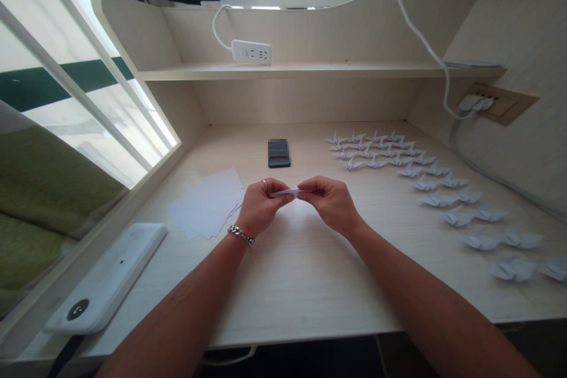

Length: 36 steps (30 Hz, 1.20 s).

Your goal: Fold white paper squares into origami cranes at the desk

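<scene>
Between my two hands is a small piece of folded white paper [286, 192], held above the middle of the desk. My left hand [262, 204], with a ring and a chain bracelet, pinches its left end between thumb and fingers. On the other end, the thumb and fingers of my right hand [330, 199] are closed. The finished shape of the paper cannot be made out, since the fingers cover much of it. Left of my left hand lies a loose pile of white paper sheets [206, 204]. Rows of folded white paper cranes [376, 150] stand to the right.
A small dark device [279, 153] lies beyond my hands. At the left edge sits a long white box-like device [108, 277]. A white power strip [251, 52] rests on the shelf [301, 72]. Its cord's plugs [476, 104] sit in the right wall socket.
</scene>
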Motion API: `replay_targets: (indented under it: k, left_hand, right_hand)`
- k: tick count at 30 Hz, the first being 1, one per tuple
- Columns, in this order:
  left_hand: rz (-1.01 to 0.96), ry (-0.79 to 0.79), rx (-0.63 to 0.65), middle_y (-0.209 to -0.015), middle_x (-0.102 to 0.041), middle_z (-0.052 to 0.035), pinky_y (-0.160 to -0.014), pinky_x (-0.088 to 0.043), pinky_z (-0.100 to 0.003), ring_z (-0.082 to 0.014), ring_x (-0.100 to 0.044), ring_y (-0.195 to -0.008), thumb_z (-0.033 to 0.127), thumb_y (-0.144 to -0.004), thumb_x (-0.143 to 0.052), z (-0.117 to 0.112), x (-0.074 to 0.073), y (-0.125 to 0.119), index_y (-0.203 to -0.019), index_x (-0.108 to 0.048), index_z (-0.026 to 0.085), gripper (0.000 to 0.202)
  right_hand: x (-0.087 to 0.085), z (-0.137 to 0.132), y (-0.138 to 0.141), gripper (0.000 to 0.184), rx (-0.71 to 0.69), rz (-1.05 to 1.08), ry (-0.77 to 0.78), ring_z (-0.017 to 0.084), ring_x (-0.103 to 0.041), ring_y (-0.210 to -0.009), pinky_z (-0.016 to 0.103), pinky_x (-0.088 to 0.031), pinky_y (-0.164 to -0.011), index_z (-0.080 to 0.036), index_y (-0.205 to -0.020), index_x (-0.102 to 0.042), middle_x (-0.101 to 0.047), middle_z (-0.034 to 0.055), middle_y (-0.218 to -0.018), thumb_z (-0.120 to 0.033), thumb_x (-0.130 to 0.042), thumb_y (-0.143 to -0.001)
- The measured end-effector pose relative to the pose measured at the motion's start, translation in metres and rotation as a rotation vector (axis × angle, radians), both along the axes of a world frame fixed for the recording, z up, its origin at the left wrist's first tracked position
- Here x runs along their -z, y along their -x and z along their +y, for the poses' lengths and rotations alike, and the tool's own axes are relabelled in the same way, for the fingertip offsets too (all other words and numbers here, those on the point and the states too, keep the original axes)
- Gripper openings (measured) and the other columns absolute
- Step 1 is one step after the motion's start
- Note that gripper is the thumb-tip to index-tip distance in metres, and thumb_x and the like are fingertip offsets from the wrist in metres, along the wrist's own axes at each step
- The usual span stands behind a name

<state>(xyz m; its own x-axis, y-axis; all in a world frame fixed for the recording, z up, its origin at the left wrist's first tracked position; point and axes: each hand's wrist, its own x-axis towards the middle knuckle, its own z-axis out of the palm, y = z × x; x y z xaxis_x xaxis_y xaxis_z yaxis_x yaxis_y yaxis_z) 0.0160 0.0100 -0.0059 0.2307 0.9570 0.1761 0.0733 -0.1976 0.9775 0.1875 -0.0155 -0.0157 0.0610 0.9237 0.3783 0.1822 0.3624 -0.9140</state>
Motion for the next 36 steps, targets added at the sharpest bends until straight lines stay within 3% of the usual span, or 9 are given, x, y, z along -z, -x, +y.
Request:
replay_targets:
  k: [8,18,22,29,36]
  left_hand:
    - [-0.033,-0.025,0.009,-0.076,-0.075,-0.006,-0.072,-0.054,-0.031,-0.0189,-0.068,-0.073,0.027,-0.061,-0.082,-0.003,-0.002,-0.002,-0.071,-0.07,0.016,0.02]
    - [0.002,-0.05,0.001,-0.077,-0.075,-0.0068,-0.072,-0.055,-0.032,-0.0204,-0.069,-0.074,0.032,-0.061,-0.082,-0.003,-0.001,-0.001,-0.073,-0.073,0.016,0.022]
    - [0.002,-0.045,0.019,-0.076,-0.074,-0.0063,-0.07,-0.053,-0.03,-0.0185,-0.067,-0.072,0.033,-0.064,-0.081,-0.004,-0.002,0.0,-0.072,-0.071,0.015,0.022]
    - [0.064,-0.001,-0.009,-0.064,-0.067,-0.0033,-0.057,-0.046,-0.024,-0.0131,-0.059,-0.059,0.036,-0.07,-0.074,0.0,-0.003,0.0,-0.069,-0.069,0.014,0.022]
    - [0.096,0.039,-0.022,-0.064,-0.067,-0.0049,-0.057,-0.048,-0.026,-0.014,-0.06,-0.059,0.04,-0.075,-0.068,0.001,-0.002,-0.001,-0.074,-0.07,0.013,0.027]
  right_hand:
    - [-0.001,-0.004,-0.001,0.008,0.055,-0.087,-0.117,0.021,-0.068,-0.08,0.035,-0.053,-0.079,-0.023,-0.08,-0.075,-0.074,0.0033,-0.083,-0.024,-0.073,-0.073]
    - [-0.004,-0.004,0.0,0.009,0.051,-0.06,-0.064,0.021,-0.068,-0.078,0.034,-0.053,-0.076,-0.021,-0.079,-0.075,-0.075,0.0036,-0.081,-0.025,-0.075,-0.071]
    - [-0.004,-0.001,-0.001,0.016,0.001,0.029,0.032,0.019,-0.067,-0.073,0.033,-0.053,-0.071,-0.019,-0.077,-0.074,-0.073,0.0044,-0.077,-0.029,-0.079,-0.066]
    - [0.0,0.006,-0.001,0.033,-0.251,0.21,0.34,0.015,-0.064,-0.066,0.032,-0.053,-0.069,-0.015,-0.077,-0.072,-0.07,0.0036,-0.071,-0.041,-0.081,-0.059]
    - [0.001,0.007,0.002,0.033,-0.207,0.314,0.382,0.015,-0.066,-0.066,0.032,-0.056,-0.069,-0.016,-0.079,-0.073,-0.07,0.0027,-0.072,-0.037,-0.083,-0.056]
